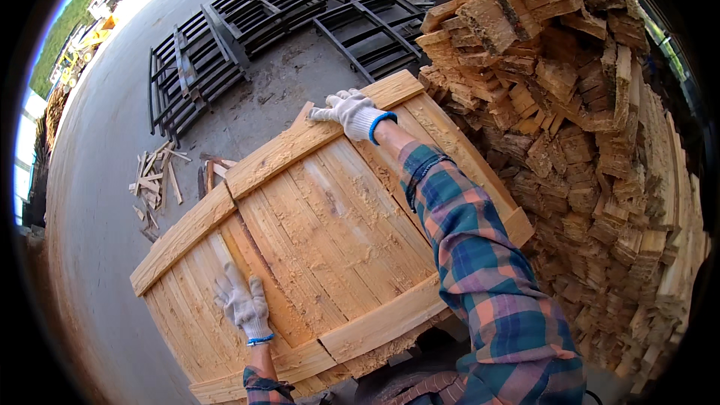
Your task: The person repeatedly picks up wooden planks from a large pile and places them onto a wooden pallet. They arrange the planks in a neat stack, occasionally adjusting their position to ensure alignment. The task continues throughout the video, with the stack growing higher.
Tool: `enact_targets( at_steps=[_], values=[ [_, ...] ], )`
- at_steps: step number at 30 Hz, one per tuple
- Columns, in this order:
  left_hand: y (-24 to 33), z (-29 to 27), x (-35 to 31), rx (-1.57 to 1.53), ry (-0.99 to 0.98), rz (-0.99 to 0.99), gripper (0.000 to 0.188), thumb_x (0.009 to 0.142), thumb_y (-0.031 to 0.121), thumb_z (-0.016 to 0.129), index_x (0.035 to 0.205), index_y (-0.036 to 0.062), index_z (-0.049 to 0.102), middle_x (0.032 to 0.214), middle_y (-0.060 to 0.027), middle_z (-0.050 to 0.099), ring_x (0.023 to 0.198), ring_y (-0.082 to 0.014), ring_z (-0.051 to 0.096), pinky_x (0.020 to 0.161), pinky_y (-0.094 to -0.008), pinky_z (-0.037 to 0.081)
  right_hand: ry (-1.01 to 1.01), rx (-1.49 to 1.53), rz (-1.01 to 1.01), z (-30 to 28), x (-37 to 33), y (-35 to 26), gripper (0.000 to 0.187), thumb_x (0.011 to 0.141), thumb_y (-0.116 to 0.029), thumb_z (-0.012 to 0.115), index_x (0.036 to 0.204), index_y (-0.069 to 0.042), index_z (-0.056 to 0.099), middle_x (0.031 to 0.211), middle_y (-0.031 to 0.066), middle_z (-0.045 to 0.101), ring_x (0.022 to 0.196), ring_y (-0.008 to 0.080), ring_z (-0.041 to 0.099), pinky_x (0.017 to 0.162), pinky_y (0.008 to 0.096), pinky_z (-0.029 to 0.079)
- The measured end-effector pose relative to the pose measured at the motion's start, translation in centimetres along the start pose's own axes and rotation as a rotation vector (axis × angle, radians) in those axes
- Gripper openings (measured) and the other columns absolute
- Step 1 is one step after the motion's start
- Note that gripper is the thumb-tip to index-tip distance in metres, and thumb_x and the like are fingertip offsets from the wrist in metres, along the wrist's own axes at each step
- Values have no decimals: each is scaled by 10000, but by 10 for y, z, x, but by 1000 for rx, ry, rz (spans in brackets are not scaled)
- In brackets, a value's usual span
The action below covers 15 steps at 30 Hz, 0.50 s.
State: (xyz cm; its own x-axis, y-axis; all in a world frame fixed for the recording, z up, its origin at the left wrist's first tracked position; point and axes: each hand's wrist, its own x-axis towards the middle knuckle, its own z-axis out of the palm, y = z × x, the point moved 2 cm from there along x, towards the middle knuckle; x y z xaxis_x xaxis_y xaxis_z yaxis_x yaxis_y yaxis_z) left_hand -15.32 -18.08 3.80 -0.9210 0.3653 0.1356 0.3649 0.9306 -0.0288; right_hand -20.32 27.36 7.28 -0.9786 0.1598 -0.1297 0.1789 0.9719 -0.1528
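A wide panel of pale wooden planks (330,232) lies in front of me, strewn with sawdust and shavings. Crosswise boards run along its far edge (277,151) and its near edge (386,322). My left hand (244,304), in a white knit glove, lies on the planks at the left with its fingers stretched out. At the far board is my right hand (354,112), gloved alike, its fingers curled over the outer edge and their tips hidden. Just left of those fingers, a small wood piece (304,113) sticks up past the board.
A tall stack of rough-cut wood pieces (555,105) rises close on the right. Beyond the panel, several dark metal frames (262,11) lie on the concrete floor (105,180). Wood scraps (156,180) are scattered at the left. A yellow machine (82,49) stands far off.
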Motion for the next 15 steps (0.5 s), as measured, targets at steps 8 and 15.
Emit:
enact_targets(
  at_steps=[8, 15],
  values=[
    [2, -4, -1, 35, 0, 13, 608, 949, 357, 551, 1443, 37, 395, 1390, -244, 419, 1273, -430, 402, 1035, -552, 308, -9, 179, 93, -3, -1, -1, 517, 978, -562, 412, 1386, -266, 529, 1467, 181, 405, 1390, 364, 345, 1175, 422, 254],
    [8, -38, -3, 118, -151, 61, 540, 1032, 280, 401, 1519, 64, 309, 1488, -180, 417, 1263, -296, 479, 1041, -488, 408, 32, -98, 219, 0, -40, -62, 459, 955, -228, 521, 1413, -236, 489, 1294, 167, 546, 1150, 339, 564, 933, 455, 470]
  ],
)
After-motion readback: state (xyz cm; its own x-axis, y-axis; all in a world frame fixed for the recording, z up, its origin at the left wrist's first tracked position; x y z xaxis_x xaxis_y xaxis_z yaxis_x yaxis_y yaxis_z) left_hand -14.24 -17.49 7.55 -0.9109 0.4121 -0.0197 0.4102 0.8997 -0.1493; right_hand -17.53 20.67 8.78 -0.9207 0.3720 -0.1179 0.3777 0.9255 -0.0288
